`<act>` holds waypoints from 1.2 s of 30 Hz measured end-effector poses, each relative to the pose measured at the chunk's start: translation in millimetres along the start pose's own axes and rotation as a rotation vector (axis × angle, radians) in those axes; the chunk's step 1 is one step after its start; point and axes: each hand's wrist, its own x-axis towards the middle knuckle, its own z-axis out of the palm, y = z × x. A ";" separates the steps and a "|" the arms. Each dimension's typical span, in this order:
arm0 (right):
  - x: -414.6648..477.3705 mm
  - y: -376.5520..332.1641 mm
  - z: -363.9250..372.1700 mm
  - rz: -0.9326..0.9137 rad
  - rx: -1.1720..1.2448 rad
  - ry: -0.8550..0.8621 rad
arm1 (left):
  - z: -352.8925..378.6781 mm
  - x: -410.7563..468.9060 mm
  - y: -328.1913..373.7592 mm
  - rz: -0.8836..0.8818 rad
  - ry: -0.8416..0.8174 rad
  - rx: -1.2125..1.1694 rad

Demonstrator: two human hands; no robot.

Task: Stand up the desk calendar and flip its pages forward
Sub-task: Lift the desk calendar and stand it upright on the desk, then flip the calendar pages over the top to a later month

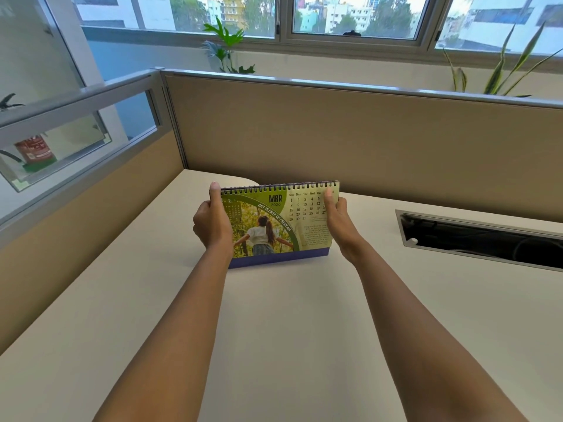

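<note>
A spiral-bound desk calendar (278, 222) stands upright on its purple base on the cream desk (274, 315), a little beyond the middle. Its front page reads MAR 2026, with a green design and a photo of a person among trees. My left hand (211, 222) grips the calendar's left edge, thumb up beside the wire binding. My right hand (336, 219) grips the right edge, thumb pressed on the date grid near the top. Both forearms stretch across the desk toward it.
Beige partition panels (365, 141) close off the desk at the back and left. A long open cable slot (481, 236) is cut into the desk at the right. Plants and a window are beyond the partition; a red fire extinguisher (33, 149) is behind glass at left.
</note>
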 end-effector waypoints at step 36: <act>-50.9 30.9 -5.2 -0.297 -0.087 0.373 | -29.3 -47.9 -34.4 0.306 0.060 0.099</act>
